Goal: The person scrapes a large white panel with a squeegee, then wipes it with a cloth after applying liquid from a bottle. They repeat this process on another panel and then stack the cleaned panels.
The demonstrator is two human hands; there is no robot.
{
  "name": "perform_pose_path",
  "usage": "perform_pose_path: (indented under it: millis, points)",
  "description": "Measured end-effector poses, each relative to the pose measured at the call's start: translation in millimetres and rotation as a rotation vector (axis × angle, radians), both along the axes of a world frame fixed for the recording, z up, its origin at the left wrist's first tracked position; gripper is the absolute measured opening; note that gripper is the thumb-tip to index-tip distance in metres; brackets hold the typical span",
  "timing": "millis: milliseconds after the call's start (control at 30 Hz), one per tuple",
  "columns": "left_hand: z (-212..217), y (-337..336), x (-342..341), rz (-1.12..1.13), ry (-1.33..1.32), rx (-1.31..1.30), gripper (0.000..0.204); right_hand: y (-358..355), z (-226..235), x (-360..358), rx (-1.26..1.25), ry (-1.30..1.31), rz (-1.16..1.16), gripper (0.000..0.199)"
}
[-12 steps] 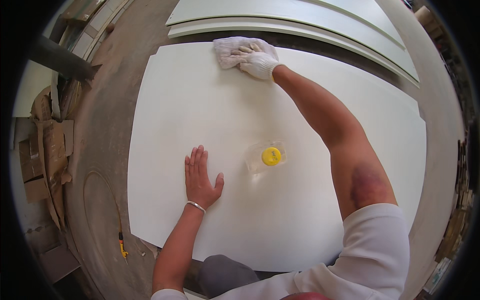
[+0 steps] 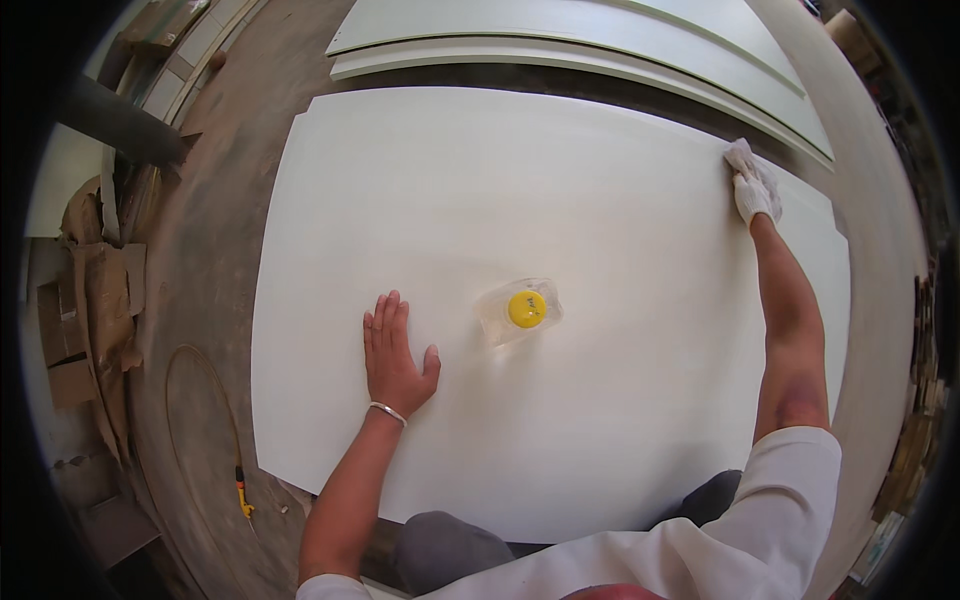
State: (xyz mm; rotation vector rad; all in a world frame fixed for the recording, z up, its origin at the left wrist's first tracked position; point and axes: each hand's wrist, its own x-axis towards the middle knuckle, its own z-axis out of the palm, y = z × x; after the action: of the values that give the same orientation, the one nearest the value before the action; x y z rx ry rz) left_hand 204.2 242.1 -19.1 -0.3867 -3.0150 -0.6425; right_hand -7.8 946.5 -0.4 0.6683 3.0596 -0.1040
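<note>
The white-gloved right hand (image 2: 755, 198) pressed a crumpled pale cloth (image 2: 740, 156) on the smooth white panel (image 2: 600, 410) by its far edge, grip unclear; the bare left hand (image 2: 396, 358) lay flat, empty; a sweeping arm could have tipped the clear, yellow-lidded plastic container (image 2: 526, 309) between them

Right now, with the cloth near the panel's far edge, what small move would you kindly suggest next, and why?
I would probably slide the cloth back toward the body with the gloved right hand: the cloth lies at the far edge of the white panel, that arm is stretched well out, and the yellow-capped clear container sits off to the left.
</note>
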Motion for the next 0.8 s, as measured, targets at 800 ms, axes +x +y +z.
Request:
perform_pose_path:
  millis: [800]
  points:
    - [-2.1,4.4,-0.3,-0.002,0.050,-0.077,0.077,-58.0,-4.5,17.7,0.039,0.054,0.017,0.057]
